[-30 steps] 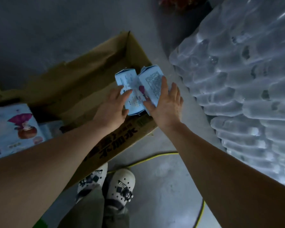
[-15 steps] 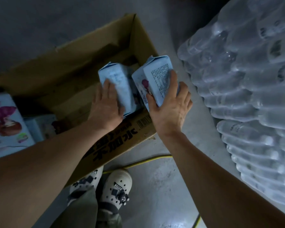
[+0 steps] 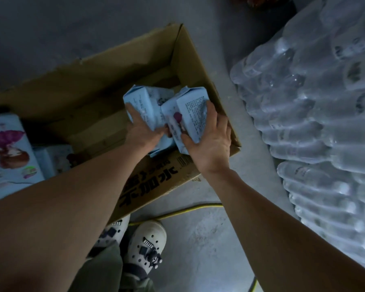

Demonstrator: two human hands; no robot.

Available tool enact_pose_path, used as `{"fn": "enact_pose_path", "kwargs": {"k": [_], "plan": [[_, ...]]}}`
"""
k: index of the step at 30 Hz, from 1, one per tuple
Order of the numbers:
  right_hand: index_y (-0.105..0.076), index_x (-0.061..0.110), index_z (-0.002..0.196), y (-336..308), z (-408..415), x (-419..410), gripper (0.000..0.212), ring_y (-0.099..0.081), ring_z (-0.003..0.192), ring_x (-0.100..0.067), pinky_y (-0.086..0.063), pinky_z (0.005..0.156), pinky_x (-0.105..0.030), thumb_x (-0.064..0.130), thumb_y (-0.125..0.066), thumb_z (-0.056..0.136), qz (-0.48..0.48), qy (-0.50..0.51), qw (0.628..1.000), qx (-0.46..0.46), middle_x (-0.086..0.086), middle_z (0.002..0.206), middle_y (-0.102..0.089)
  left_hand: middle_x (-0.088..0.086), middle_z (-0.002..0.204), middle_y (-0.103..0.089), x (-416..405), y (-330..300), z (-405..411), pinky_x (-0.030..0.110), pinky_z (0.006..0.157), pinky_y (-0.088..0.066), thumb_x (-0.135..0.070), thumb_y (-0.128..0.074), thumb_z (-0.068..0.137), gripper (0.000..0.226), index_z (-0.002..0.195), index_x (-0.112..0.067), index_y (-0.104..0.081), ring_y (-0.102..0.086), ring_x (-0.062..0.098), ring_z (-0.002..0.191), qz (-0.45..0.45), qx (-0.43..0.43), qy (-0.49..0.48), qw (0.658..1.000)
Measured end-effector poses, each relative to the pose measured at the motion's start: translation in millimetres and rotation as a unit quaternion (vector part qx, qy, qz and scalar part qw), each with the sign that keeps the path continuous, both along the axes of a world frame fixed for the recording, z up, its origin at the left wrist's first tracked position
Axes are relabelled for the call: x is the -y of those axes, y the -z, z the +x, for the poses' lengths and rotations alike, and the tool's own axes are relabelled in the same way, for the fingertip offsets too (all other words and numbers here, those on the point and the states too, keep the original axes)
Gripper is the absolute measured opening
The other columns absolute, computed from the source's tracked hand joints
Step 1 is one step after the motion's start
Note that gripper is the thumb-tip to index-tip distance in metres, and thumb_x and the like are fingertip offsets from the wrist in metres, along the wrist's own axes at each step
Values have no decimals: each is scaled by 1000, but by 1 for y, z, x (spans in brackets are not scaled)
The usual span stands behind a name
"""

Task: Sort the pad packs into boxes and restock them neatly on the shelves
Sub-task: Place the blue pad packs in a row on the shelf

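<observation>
Two light blue pad packs are held over the right end of an open brown cardboard box [image 3: 114, 87] on the floor. My left hand [image 3: 142, 131] grips the left pad pack [image 3: 141, 102] from above. My right hand [image 3: 210, 142] wraps round the right pad pack [image 3: 193, 114], which shows small black print and a purple picture. The two packs touch each other between my hands. A further blue pack edge shows beneath my left hand.
A large white pad package [image 3: 6, 150] with a purple picture lies at the left, with smaller packs [image 3: 55, 159] beside it. Shrink-wrapped water bottles [image 3: 316, 114] are stacked at the right. A yellow cable [image 3: 188, 208] runs across the grey floor near my white shoes [image 3: 144, 245].
Both hands have lowered the two packs farther into the box's right end, and the packs have come closer together. The view has shifted to show more of the box.
</observation>
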State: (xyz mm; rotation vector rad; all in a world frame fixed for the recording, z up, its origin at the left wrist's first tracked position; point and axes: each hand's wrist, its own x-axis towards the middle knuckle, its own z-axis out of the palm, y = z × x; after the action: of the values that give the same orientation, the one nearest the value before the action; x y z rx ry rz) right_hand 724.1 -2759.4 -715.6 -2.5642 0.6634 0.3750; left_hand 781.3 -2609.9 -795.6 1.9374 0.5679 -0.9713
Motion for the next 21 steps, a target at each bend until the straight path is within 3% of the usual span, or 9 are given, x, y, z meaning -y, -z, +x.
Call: {"fn": "enact_pose_path", "kwargs": {"k": [5,9,13,18,21], "plan": [[-11,30,155,-21,0,-2,97,-35,132,-31,-32,109,-53,47,-71,82,38,31,999,-20,-9,144,-34,10,146,-42,-30,-30,-3,55,97,-49,-38,-73,81,112,145,-49,18,-57,34,117,-10,-16,0,1000],[-16,29,154,-68,-10,-11,95,-42,127,-35,-39,107,-52,48,-73,80,69,96,993,-13,-12,136,-39,7,142,-49,-49,-88,-5,47,92,-52,-27,-70,87,103,151,-44,8,-59,28,114,-50,11,-23,998],[-22,32,151,-140,-17,-23,87,-46,120,-34,-45,101,-48,50,-71,81,96,127,987,1,-12,130,-43,8,138,-44,-67,-175,-11,43,93,-51,-32,-72,85,99,150,-50,2,-57,27,114,-16,58,15,998],[-23,30,152,-258,-25,-46,86,-47,119,-34,-44,102,-47,48,-71,83,131,140,981,11,-13,127,-42,7,136,-39,-96,-308,-32,25,82,-46,-28,-75,82,101,151,-47,-4,-51,23,116,10,110,67,992],[-25,28,151,-329,-34,-60,84,-48,119,-34,-46,100,-47,48,-71,83,138,112,984,33,-13,129,-42,12,135,-37,-118,-389,-50,28,86,-43,-25,-73,84,98,152,-44,-6,-49,25,115,50,139,81,986]]}}
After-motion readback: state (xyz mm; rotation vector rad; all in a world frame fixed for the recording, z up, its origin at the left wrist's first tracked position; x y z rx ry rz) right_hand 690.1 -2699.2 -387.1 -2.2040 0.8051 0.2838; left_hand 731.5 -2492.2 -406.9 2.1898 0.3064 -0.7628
